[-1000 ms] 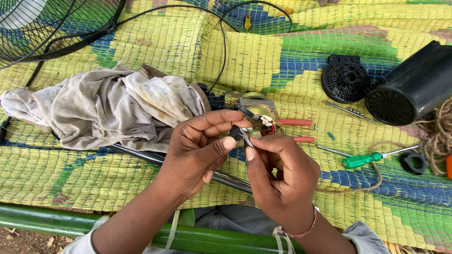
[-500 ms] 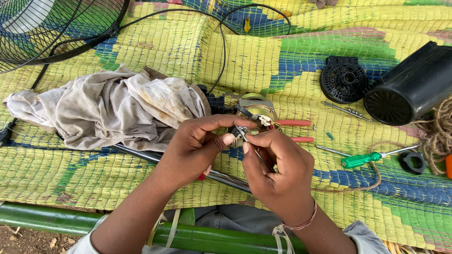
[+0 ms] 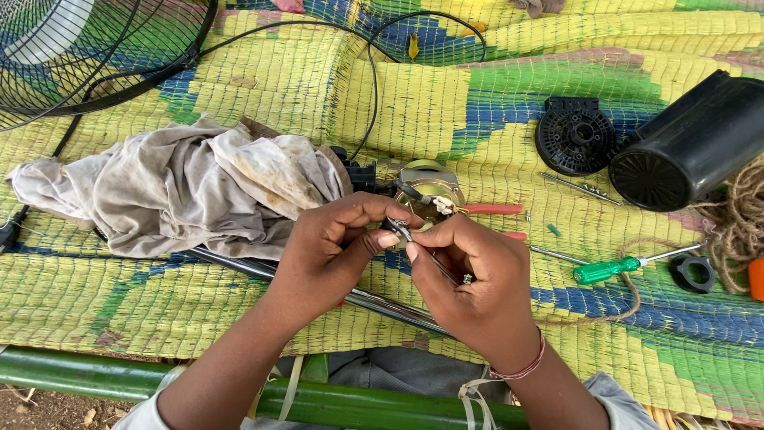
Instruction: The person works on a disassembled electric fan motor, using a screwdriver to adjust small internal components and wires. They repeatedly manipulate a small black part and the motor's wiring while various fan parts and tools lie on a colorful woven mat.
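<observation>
Hands: left hand (image 3: 330, 247) and right hand (image 3: 473, 279) met fingertip to fingertip over the mat, both pinching a small metal part (image 3: 400, 230); the left thumb and forefinger closed on its near end, the right hand gripped it along with a thin rod that ran down through its palm.
Held part: tiny, grey, shiny; its exact kind could not be told; it sat just in front of the fan motor (image 3: 430, 191).
Surface: woven plastic mat (image 3: 239, 87), ribbed in yellow, green and blue bands, wrinkled in folds; a green pipe (image 3: 95, 378) ran along its near edge, bare dirt showed at the lower left corner.
Cloth: crumpled grey rag (image 3: 183, 187), stained, soft, lying left of the hands.
Fan parts: wire fan guard (image 3: 87, 48) at top left; black cable (image 3: 374, 72) looping across the mat; round black slotted cap (image 3: 574, 135) beside a black cylindrical housing (image 3: 688, 147).
Tools: red-handled pliers (image 3: 489, 209) touching the motor; green-handled screwdriver (image 3: 617, 268) to the right; long chrome tube (image 3: 374, 301) passing under the hands.
Cord: coarse brown twine (image 3: 736, 223) coiled at the right edge.
</observation>
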